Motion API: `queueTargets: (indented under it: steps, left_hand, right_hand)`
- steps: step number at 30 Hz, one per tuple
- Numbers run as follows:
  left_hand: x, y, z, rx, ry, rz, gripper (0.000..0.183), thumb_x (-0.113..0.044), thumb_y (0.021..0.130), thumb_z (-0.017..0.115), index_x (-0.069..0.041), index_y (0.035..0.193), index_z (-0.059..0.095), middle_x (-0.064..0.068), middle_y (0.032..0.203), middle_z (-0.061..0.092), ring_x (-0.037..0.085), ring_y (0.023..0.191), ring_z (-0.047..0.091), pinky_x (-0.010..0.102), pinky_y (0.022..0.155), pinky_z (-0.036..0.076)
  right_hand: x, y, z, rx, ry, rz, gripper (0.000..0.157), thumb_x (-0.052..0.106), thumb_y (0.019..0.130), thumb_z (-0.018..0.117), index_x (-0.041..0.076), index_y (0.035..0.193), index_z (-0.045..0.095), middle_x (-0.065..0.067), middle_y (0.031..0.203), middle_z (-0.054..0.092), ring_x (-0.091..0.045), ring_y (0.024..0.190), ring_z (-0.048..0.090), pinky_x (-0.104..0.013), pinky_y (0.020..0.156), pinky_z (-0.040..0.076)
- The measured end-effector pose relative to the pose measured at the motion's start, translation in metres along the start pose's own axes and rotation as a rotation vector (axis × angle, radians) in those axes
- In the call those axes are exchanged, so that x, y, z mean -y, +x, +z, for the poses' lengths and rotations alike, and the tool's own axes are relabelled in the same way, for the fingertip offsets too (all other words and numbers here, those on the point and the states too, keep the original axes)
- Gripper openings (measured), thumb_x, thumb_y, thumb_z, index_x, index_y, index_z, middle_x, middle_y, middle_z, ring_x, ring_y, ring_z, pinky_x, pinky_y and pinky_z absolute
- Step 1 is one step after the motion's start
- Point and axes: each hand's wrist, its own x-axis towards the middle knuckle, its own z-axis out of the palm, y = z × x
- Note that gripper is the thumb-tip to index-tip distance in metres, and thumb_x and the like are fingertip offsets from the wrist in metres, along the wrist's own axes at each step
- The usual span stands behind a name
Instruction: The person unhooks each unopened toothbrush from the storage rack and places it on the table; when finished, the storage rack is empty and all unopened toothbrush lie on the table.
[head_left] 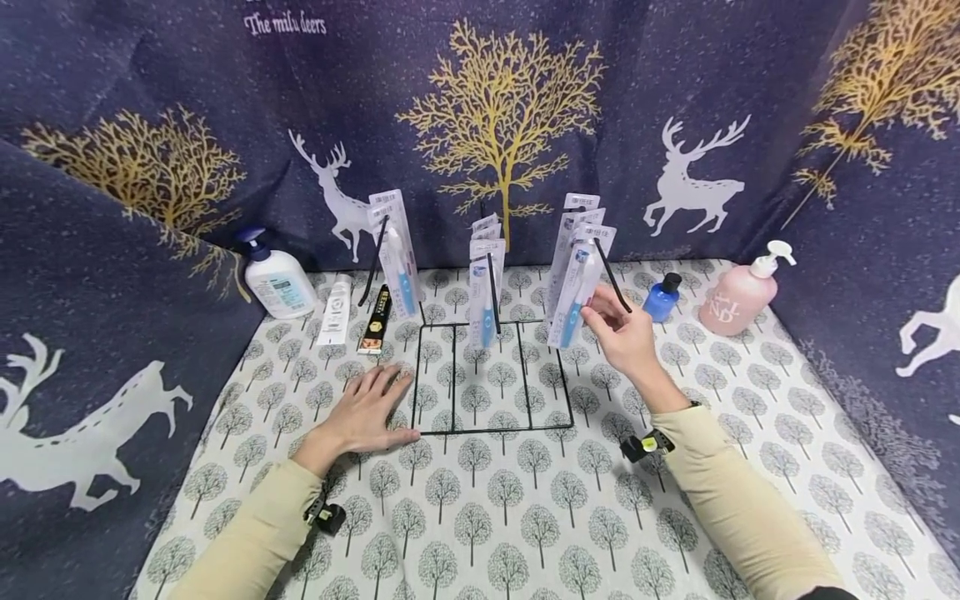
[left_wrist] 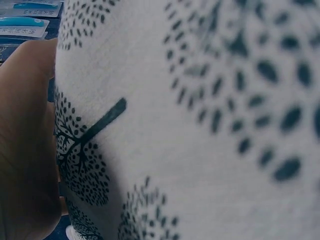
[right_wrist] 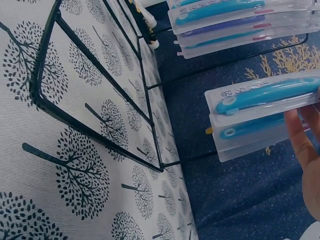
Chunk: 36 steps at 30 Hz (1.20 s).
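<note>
A black wire display rack (head_left: 495,430) stands on the cloth, its hooks holding several packaged toothbrushes in three groups. My right hand (head_left: 626,337) pinches the edge of the front toothbrush pack (head_left: 573,292) on the right hook; that pack has a blue handle. In the right wrist view, fingers (right_wrist: 300,142) are at this pack's edge, with other packs behind it. Toothbrush packs (head_left: 486,292) hang in the middle, and more toothbrush packs (head_left: 396,254) hang on the left. My left hand (head_left: 367,412) rests on the cloth with fingers spread, thumb at the rack base's front left corner.
Left of the rack are a white pump bottle (head_left: 279,283), a white tube (head_left: 335,310) and a black tube (head_left: 377,321). On the right stand a blue bottle (head_left: 660,302) and a pink pump bottle (head_left: 738,298). A dark deer-print curtain (head_left: 510,108) hangs behind.
</note>
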Motion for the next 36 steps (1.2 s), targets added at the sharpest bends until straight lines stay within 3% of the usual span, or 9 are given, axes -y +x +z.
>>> queueTargets:
  steps: [7, 11, 22, 29, 36]
  left_hand:
    - [0.001, 0.001, 0.003, 0.019, -0.004, -0.004, 0.095, -0.079, 0.073, 0.042, -0.019, 0.145, 0.024, 0.012, 0.152, 0.016, 0.039, 0.135, 0.020, 0.062, 0.107, 0.017]
    - [0.000, 0.002, 0.003, 0.012, -0.015, 0.008, 0.094, -0.077, 0.073, 0.043, -0.018, 0.145, 0.025, 0.013, 0.152, 0.017, 0.040, 0.135, 0.021, 0.064, 0.105, 0.018]
    - [0.001, 0.002, 0.002, 0.013, -0.013, 0.004, 0.094, -0.077, 0.074, 0.044, -0.019, 0.145, 0.025, 0.012, 0.152, 0.017, 0.038, 0.135, 0.021, 0.062, 0.106, 0.019]
    - [0.003, 0.002, 0.003, 0.007, -0.011, 0.007, 0.094, -0.078, 0.074, 0.041, -0.020, 0.146, 0.022, 0.011, 0.152, 0.015, 0.039, 0.135, 0.021, 0.063, 0.105, 0.020]
    - [0.000, 0.002, 0.001, 0.011, -0.008, 0.006, 0.094, -0.077, 0.074, 0.043, -0.018, 0.145, 0.024, 0.012, 0.152, 0.016, 0.040, 0.134, 0.022, 0.064, 0.105, 0.020]
  right_hand:
    - [0.007, -0.006, -0.005, 0.030, 0.021, -0.063, 0.029, -0.020, 0.076, 0.058, -0.018, 0.105, 0.057, -0.034, 0.081, 0.062, -0.017, 0.065, 0.064, -0.015, 0.056, 0.051]
    - [0.011, -0.011, -0.008, 0.020, 0.042, -0.072, 0.029, -0.023, 0.073, 0.058, -0.020, 0.102, 0.057, -0.034, 0.078, 0.061, -0.012, 0.061, 0.063, -0.015, 0.054, 0.051]
    - [0.002, -0.028, -0.020, 0.030, 0.020, -0.086, 0.032, -0.024, 0.069, 0.061, -0.017, 0.100, 0.059, -0.014, 0.079, 0.069, -0.004, 0.062, 0.062, -0.014, 0.048, 0.048]
    - [0.035, -0.028, -0.021, 0.074, 0.039, -0.158, 0.031, -0.028, 0.064, 0.058, -0.022, 0.094, 0.056, -0.028, 0.074, 0.063, -0.008, 0.062, 0.062, -0.014, 0.049, 0.048]
    - [0.042, -0.037, -0.027, 0.093, 0.047, -0.160, 0.031, -0.028, 0.063, 0.058, -0.021, 0.093, 0.057, -0.019, 0.075, 0.068, -0.006, 0.059, 0.061, -0.014, 0.045, 0.046]
